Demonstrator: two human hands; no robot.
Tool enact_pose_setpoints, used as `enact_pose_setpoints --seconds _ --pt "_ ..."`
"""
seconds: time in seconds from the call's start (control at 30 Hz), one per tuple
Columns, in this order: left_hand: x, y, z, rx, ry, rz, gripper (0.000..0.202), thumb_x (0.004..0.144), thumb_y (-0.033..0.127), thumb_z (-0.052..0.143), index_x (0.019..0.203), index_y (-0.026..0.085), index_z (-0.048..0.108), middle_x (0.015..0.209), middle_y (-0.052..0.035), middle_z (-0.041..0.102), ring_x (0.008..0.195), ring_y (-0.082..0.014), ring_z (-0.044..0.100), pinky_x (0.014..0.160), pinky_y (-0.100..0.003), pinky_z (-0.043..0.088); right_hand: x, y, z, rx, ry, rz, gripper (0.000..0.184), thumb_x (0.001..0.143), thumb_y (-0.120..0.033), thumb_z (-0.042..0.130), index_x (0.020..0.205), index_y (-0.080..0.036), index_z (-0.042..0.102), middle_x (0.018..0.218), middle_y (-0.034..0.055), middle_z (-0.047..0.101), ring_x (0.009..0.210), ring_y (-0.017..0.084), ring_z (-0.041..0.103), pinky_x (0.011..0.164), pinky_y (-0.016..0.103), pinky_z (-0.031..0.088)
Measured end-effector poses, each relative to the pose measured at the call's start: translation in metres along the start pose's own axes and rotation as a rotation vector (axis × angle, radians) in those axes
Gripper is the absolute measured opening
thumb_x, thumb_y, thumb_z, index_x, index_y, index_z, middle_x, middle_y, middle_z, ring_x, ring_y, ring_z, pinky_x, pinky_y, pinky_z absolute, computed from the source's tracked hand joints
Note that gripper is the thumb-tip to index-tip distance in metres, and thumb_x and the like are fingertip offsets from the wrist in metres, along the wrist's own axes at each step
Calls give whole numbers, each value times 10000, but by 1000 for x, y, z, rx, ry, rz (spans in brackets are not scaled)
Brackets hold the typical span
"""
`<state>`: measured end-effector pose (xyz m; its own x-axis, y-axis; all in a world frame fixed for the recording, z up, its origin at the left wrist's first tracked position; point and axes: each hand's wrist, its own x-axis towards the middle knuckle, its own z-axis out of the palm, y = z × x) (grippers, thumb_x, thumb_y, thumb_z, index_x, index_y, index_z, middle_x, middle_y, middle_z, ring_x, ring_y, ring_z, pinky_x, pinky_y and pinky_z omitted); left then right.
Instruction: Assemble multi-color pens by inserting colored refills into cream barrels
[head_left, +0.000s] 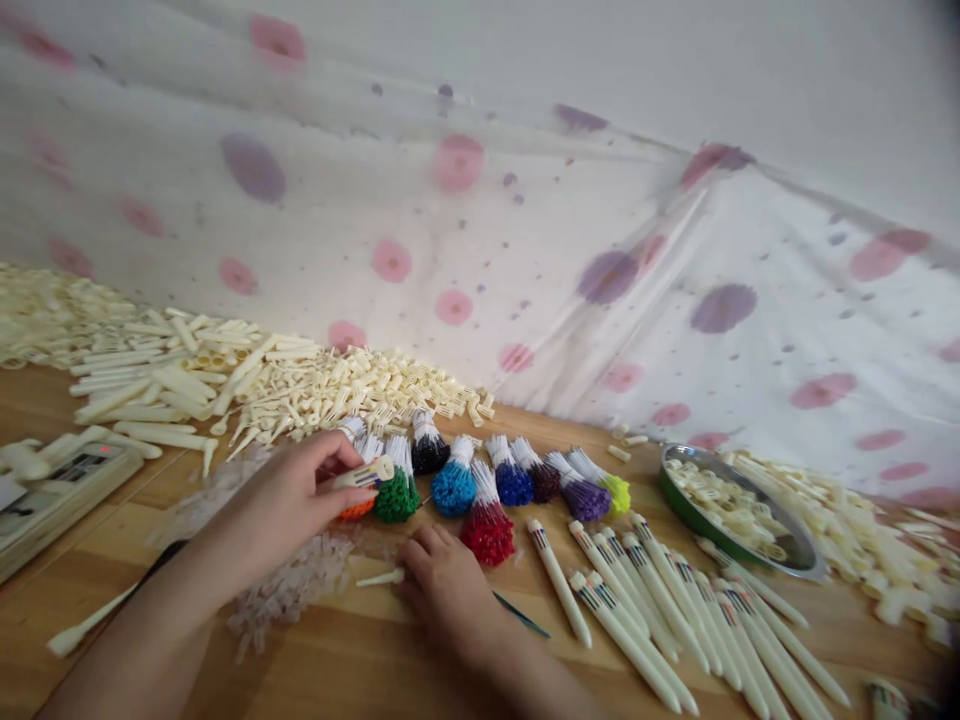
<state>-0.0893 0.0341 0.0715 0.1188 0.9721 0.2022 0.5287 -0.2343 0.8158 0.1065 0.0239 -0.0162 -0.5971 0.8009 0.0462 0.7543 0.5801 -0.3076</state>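
Note:
My left hand (289, 505) is closed on a cream pen barrel (362, 475), pinched between thumb and fingers just in front of the orange and green refill bundles (396, 490). My right hand (442, 585) rests on the wooden table (360, 660) with its fingers curled down, touching a small cream pen piece (380, 577) at its fingertips. Bundles of refills capped in black, blue, red, purple and yellow-green (487, 490) stand in a row just beyond both hands. A pile of small clear parts (300, 585) lies under my left forearm.
Several assembled cream pens (660, 610) lie in a row at the right. A green-rimmed metal dish (731, 510) holds cream rings. Heaps of cream barrels and caps (225, 375) cover the far left. A power strip (52, 490) sits at the left edge. A dotted cloth (525, 250) hangs behind.

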Motion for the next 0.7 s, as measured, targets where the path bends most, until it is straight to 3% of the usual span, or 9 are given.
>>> enact_pose_setpoints --seconds 0.07,0.17,0.27,0.37,0.47,0.7 --pt "1 0 6 -7 -40 -9 87 707 264 629 700 213 558 700 20 607 674 -187 579 611 -256 424 -7 5 -12 24 21 26 76 789 -150 616 856 -175 589 873 46 658 816 179 602 720 257 466" --pt "4 -1 16 -24 -96 5 78 743 288 625 732 216 596 702 20 621 695 -191 593 618 -248 435 -24 19 -49 121 126 94 77 857 -140 536 925 -174 548 805 9 658 708 124 610 627 197 464" --pt "5 -3 27 -80 -153 30 83 784 293 597 804 224 639 726 16 660 698 -185 616 620 -236 455 -43 34 -88 434 385 110 47 851 -206 568 891 -181 564 770 -3 649 697 129 609 641 212 474" --pt "3 -5 40 -185 -231 52 149 800 248 585 923 241 668 850 -13 699 803 -202 640 665 -243 485 -56 41 -111 503 532 52 121 866 -282 557 939 -193 594 822 18 658 722 143 621 625 221 486" --pt "0 -5 51 -253 -267 47 187 784 186 594 938 259 672 919 -24 708 895 -217 643 717 -260 505 -63 34 -118 392 576 -48 113 875 -238 543 959 -192 605 817 32 652 706 141 620 626 227 493" --pt "-3 -2 62 -331 -297 5 212 757 118 591 893 262 666 901 -11 698 909 -204 647 753 -268 521 -61 12 -111 222 593 -214 122 899 -189 514 1002 -177 579 848 49 666 761 148 602 683 254 504"
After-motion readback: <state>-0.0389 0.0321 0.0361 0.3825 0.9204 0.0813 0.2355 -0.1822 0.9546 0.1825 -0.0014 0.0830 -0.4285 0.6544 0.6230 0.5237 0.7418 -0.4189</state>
